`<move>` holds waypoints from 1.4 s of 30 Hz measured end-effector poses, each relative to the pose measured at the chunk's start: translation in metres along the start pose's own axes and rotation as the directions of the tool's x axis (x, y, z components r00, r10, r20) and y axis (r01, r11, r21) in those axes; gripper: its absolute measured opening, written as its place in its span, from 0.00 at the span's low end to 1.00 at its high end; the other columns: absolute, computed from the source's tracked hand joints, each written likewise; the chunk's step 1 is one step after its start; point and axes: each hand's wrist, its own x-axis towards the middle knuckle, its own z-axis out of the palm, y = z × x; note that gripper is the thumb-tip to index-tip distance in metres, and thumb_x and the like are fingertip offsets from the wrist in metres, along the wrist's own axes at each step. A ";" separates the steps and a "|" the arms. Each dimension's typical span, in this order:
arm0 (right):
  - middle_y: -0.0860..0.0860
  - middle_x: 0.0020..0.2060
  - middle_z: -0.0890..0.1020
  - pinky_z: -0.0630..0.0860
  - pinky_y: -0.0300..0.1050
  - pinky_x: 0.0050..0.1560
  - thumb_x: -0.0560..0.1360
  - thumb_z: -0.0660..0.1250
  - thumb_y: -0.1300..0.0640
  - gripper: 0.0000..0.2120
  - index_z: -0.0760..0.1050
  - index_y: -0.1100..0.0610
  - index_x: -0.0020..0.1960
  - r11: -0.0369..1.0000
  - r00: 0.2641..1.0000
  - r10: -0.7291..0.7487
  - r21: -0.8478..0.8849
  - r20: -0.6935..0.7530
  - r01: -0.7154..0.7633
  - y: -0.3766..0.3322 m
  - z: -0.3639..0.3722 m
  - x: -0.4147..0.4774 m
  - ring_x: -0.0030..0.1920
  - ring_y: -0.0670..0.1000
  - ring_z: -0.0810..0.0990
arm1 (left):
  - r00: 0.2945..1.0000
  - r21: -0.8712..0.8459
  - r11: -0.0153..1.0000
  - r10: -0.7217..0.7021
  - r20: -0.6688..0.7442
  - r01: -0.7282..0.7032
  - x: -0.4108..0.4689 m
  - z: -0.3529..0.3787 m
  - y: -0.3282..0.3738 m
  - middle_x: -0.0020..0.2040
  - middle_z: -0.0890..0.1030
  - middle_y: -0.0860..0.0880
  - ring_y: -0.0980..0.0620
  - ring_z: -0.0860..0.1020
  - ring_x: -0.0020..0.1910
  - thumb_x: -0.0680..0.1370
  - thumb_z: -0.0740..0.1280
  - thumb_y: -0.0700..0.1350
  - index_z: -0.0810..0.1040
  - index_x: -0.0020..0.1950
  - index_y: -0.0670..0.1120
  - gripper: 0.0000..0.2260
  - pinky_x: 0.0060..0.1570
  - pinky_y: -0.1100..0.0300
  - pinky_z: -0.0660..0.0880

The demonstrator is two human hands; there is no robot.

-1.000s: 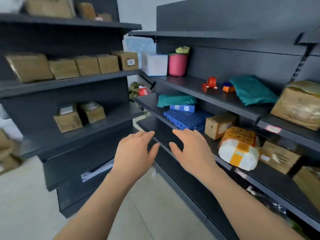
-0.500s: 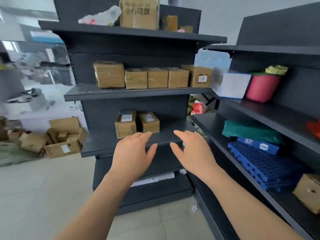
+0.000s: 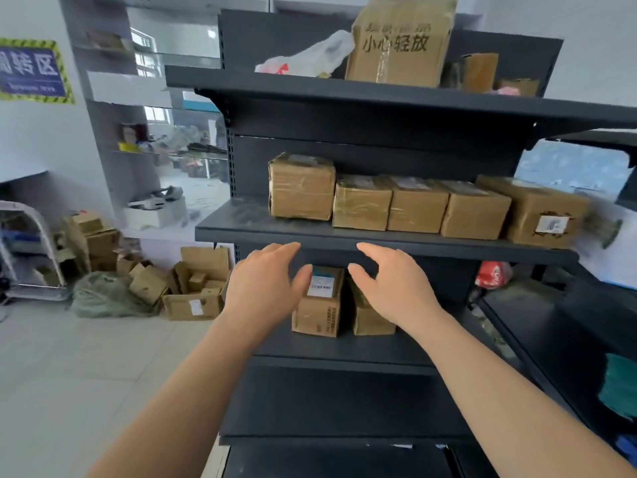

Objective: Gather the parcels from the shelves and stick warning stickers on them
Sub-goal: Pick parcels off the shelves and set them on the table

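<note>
Both hands are out in front, bare, nothing held. Left hand [image 3: 265,288]: fingers straight and together, thumb spread toward the other hand, back of the hand to the camera. Right hand [image 3: 396,288]: same pose, mirrored. Both released, with a gap between the thumbs.

Landmark: middle shelf [image 3: 241,229] of the dark rack. Fingertips of both hands overlap its front edge in view; contact not clear.

Just below the middle shelf, two small parcels sit side by side. The labelled parcel [image 3: 319,305] shows in the gap between the thumbs. The plain parcel [image 3: 370,319] is partly hidden behind the right hand. Whether either hand touches them cannot be told.

On the middle shelf: row of five parcels [image 3: 417,208], brown, close-packed.

Above the middle shelf: big carton [image 3: 400,39], white bag [image 3: 310,56] beside it.

Left of the middle shelf and lower: loose cartons [image 3: 193,288] on the floor.
</note>
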 end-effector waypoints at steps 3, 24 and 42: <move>0.49 0.63 0.78 0.70 0.49 0.66 0.79 0.60 0.46 0.23 0.66 0.50 0.73 0.999 0.999 0.011 0.051 -0.038 -0.009 -0.006 0.015 0.052 0.65 0.52 0.72 | 1.000 -0.011 1.000 -0.007 -0.015 0.006 0.051 0.006 -0.024 0.64 0.77 0.47 0.44 0.74 0.63 0.79 0.60 0.56 0.70 0.70 0.49 0.21 0.58 0.50 0.73; 0.51 0.70 0.72 0.71 0.50 0.63 0.81 0.52 0.40 0.26 0.65 0.52 0.73 0.958 0.949 0.247 -0.099 -0.194 -0.270 -0.011 0.066 0.314 0.68 0.54 0.71 | 0.997 -0.134 0.990 0.040 0.059 -0.032 0.342 0.057 -0.128 0.63 0.73 0.41 0.38 0.73 0.61 0.79 0.56 0.62 0.68 0.69 0.46 0.26 0.52 0.50 0.71; 0.44 0.42 0.74 0.71 0.41 0.38 0.75 0.64 0.39 0.20 0.70 0.54 0.57 0.925 0.917 0.332 0.266 -0.222 -0.271 -0.027 0.095 0.313 0.42 0.45 0.74 | 0.972 -0.913 0.342 -0.145 0.183 0.223 0.305 0.071 -0.140 0.49 0.81 0.59 0.58 0.80 0.49 0.76 0.67 0.58 0.73 0.53 0.59 0.09 0.46 0.61 0.76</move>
